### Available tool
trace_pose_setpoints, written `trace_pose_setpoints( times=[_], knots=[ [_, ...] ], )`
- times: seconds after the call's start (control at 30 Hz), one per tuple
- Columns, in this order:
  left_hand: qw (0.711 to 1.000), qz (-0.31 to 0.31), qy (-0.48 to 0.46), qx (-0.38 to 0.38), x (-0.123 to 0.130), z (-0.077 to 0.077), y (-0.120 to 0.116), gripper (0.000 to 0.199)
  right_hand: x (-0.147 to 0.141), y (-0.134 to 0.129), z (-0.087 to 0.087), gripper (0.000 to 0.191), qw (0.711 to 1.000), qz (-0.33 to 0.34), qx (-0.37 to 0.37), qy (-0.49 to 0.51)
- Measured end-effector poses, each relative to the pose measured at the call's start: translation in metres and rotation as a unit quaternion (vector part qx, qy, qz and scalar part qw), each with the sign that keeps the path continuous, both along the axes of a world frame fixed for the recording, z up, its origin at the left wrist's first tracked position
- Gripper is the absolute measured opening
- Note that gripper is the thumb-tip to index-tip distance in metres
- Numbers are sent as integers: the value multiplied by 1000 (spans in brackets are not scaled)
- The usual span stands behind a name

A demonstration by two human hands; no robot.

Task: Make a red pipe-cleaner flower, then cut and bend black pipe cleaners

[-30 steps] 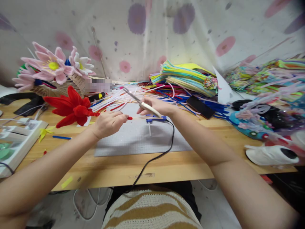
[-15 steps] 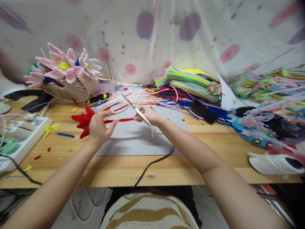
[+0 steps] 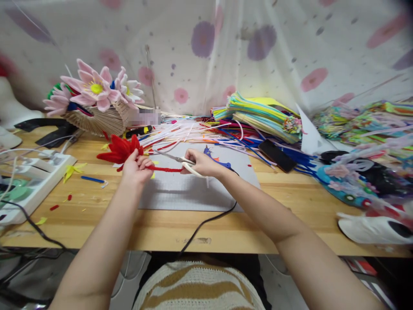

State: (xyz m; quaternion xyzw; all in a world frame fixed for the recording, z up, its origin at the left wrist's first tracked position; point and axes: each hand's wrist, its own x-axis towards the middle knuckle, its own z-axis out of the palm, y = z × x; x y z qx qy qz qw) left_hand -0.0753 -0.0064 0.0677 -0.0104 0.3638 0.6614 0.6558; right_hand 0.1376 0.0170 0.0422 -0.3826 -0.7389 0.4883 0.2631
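"Pinching what, the left hand (image 3: 136,168)?"

"Its fingers curl closed around the red flower (image 3: 119,150), just behind the petals, palm turned up."

"And the right hand (image 3: 200,164)?"

"Its fingers are closed at the stem's far end, with the scissors (image 3: 195,171) held in the same hand. The blades angle left and slightly away from the person, toward the petals."

"Which way does the flower point?"

"Head to the left. The red stem (image 3: 166,169) runs nearly straight to the right, so the long axis lies sideways between the hands, roughly along the near edge of the desk (image 3: 284,215)."

"Is it over the mat?"

"The stem is above the grey mat (image 3: 193,196); the petals reach left of it, over bare wood."

"What's further out?"

"A blue glue gun (image 3: 223,164) on the mat, just beyond the right hand. Right of the mat, a dark phone (image 3: 277,155). Behind, loose pipe cleaners (image 3: 190,129); at the back left, pink flowers (image 3: 97,89) on a fan (image 3: 97,122)."
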Motion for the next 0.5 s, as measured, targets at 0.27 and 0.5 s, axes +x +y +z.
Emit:
trace_pose_setpoints(
  times=[0.27, 0.5],
  knots=[
    [995, -21, 62, 76, 5, 15, 12, 42, 57, 9, 6, 40, 983, -79, 128, -106],
    [991, -7, 129, 45, 16, 19, 26, 37, 91, -10, 31, 39, 926, -52, 226, -297]
  ],
)
